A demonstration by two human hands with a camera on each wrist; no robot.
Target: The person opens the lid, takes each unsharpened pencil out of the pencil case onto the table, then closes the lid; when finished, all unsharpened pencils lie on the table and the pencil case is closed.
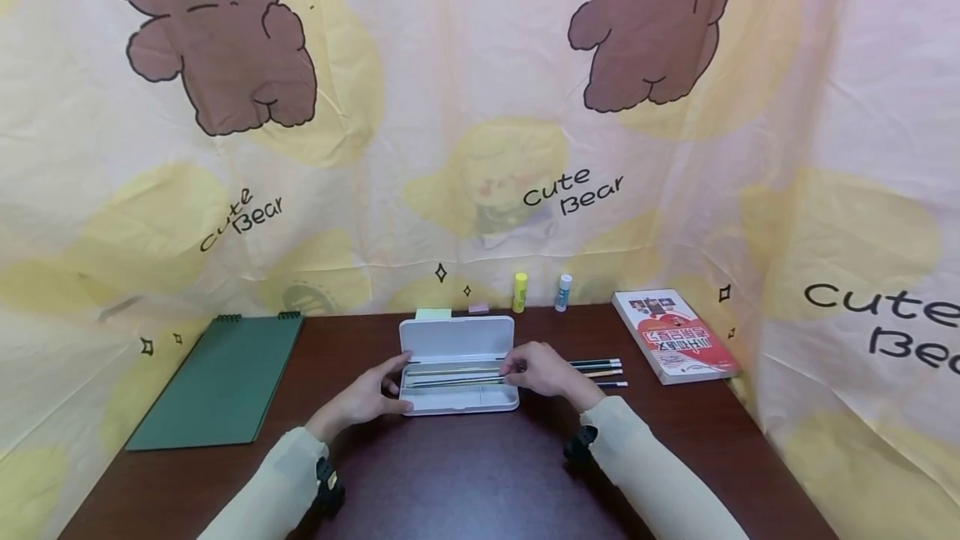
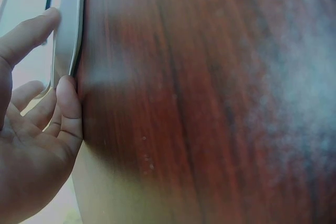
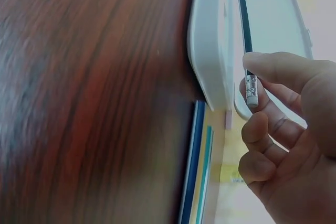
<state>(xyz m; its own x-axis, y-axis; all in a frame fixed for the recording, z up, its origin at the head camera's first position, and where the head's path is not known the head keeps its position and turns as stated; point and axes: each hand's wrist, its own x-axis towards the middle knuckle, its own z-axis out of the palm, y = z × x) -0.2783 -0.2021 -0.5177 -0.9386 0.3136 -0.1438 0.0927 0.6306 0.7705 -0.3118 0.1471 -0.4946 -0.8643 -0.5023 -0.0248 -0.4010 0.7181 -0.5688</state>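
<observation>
A white pencil case lies with its lid raised at the back. My left hand holds its left end, thumb at the front corner and other fingers farther back. In the left wrist view, the thumb touches the case's rim. My right hand is above the case's right end. Between thumb and fingers it pinches a dark pencil near its white eraser end; the shaft slants over the case. Several more pencils lie right of the case, partly hidden by the right hand.
A green spiral-bound pad lies at the left, a red and white book at the right. Behind the case are a yellow tube, a blue and white glue stick, green sticky notes and a small pink block. A printed curtain hangs behind.
</observation>
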